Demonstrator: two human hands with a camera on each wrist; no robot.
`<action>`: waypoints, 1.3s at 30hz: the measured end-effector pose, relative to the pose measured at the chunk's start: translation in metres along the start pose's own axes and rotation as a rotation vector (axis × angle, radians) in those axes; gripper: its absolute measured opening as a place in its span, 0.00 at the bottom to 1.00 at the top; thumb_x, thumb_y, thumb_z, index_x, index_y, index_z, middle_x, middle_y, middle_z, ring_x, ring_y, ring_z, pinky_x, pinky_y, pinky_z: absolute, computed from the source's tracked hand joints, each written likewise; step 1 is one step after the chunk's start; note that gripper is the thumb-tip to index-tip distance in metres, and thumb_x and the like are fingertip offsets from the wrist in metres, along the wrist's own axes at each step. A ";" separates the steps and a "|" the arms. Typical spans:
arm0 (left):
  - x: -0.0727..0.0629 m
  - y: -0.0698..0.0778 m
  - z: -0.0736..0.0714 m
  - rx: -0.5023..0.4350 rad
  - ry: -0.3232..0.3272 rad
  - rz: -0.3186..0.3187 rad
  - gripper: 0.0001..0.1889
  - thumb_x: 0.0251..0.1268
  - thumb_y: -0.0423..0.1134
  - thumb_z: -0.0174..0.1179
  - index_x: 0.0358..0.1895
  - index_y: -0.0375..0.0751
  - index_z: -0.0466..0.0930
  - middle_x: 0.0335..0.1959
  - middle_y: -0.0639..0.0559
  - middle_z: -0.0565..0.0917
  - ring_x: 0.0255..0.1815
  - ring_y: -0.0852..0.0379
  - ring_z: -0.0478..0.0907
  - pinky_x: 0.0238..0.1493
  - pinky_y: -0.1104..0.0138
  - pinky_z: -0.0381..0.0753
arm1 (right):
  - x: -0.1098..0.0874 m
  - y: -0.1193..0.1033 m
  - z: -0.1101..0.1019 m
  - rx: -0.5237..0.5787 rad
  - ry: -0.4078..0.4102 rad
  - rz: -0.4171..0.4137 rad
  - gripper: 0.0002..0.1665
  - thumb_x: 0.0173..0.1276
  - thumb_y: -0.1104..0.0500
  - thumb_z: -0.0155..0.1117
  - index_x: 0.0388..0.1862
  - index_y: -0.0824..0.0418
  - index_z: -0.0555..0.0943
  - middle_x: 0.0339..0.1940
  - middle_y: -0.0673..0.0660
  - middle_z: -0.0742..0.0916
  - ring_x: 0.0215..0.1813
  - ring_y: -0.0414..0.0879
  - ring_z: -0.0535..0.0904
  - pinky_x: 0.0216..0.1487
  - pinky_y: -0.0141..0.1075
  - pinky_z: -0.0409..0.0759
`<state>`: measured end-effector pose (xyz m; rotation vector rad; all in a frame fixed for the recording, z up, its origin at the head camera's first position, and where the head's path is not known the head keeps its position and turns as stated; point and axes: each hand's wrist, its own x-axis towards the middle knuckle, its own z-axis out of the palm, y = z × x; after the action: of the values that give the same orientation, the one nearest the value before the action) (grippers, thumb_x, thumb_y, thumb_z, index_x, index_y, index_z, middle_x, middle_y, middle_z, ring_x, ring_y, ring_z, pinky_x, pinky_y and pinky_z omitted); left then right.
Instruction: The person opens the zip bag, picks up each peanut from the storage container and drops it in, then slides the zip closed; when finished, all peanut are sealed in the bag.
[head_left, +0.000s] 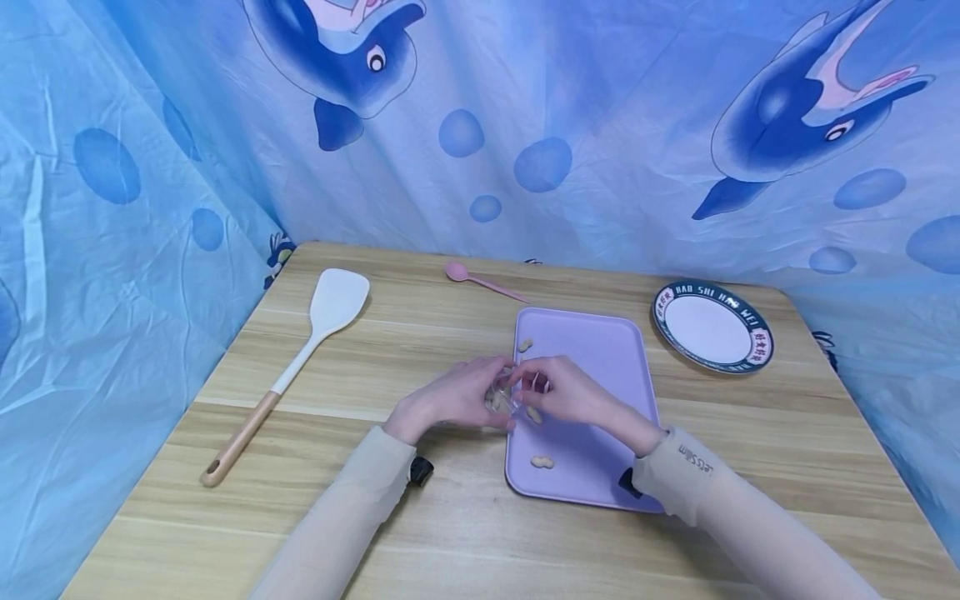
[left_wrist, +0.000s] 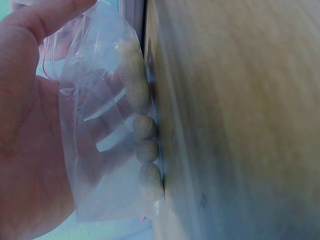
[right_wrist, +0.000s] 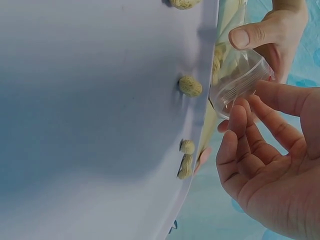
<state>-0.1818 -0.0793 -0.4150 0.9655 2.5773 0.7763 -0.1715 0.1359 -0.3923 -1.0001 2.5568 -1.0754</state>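
Note:
A small clear plastic bag [head_left: 501,402] with several peanuts in it is held upright at the left rim of a lilac tray [head_left: 600,350]. My left hand [head_left: 491,373] grips the bag [left_wrist: 105,125] from the left, thumb on top, with the peanuts [left_wrist: 144,150] lying against the wooden table. My right hand [head_left: 527,380] pinches the bag's mouth [right_wrist: 240,82] from the tray side, its other fingers [right_wrist: 235,150] loosely curled. Loose peanuts lie on the tray [right_wrist: 90,100]: one [head_left: 525,344] at the far left, one [head_left: 542,462] near the front, one [right_wrist: 190,86] beside the bag.
A white spatula with a wooden handle [head_left: 300,358] lies at the table's left. A pink spoon [head_left: 480,281] lies behind the tray, and a white plate with a dark lettered rim [head_left: 711,327] sits at the far right. Blue dolphin cloth [head_left: 525,125] surrounds the table.

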 end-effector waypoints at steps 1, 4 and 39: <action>0.000 0.000 0.000 0.000 -0.001 -0.001 0.45 0.51 0.55 0.75 0.71 0.45 0.65 0.67 0.49 0.74 0.68 0.51 0.69 0.69 0.48 0.63 | 0.000 0.000 0.000 0.000 0.001 0.001 0.08 0.66 0.66 0.68 0.43 0.66 0.84 0.28 0.48 0.84 0.29 0.42 0.79 0.32 0.33 0.78; 0.000 0.000 0.000 -0.003 -0.004 -0.005 0.45 0.51 0.55 0.75 0.72 0.45 0.64 0.68 0.48 0.73 0.69 0.50 0.68 0.69 0.47 0.62 | -0.001 0.002 0.000 0.000 0.001 -0.001 0.08 0.66 0.66 0.68 0.43 0.66 0.84 0.28 0.48 0.83 0.29 0.43 0.79 0.32 0.33 0.78; 0.001 -0.001 0.002 -0.023 -0.008 -0.029 0.49 0.50 0.54 0.76 0.74 0.40 0.62 0.55 0.51 0.80 0.62 0.53 0.73 0.71 0.46 0.60 | -0.024 0.025 0.000 -0.020 -0.003 0.140 0.12 0.61 0.66 0.71 0.44 0.65 0.84 0.27 0.49 0.83 0.29 0.41 0.76 0.31 0.33 0.76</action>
<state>-0.1818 -0.0784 -0.4169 0.9207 2.5640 0.7919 -0.1662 0.1644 -0.4119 -0.8115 2.5961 -1.0125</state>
